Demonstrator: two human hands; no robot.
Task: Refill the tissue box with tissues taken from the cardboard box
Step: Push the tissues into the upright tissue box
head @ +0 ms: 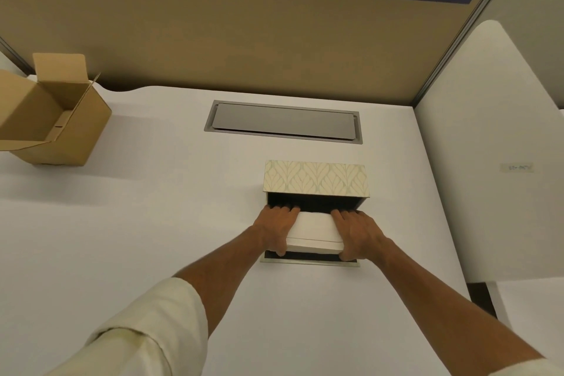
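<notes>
Both hands are on the tissue stack [314,230], one at each short end. Left hand [276,230] and right hand [357,235] are each closed round an end, fingers on top and thumbs tucked under the near edge. That grip is firm and symmetric.

The stack sits at the mouth of the patterned tissue box [316,181], which lies on its side on the white worktop [152,223] with its dark open base facing the person. The flap [308,261] lies flat beneath the stack.

The cardboard box [58,119] is well apart at far left, open, and looks empty from here.

My read: this is the insertion step. Keep the stack level and square to the opening, compress the ends slightly and slide both sides in evenly. If one end leads, the stack will likely jam or buckle. Fingertips need to clear the box walls before release.
</notes>
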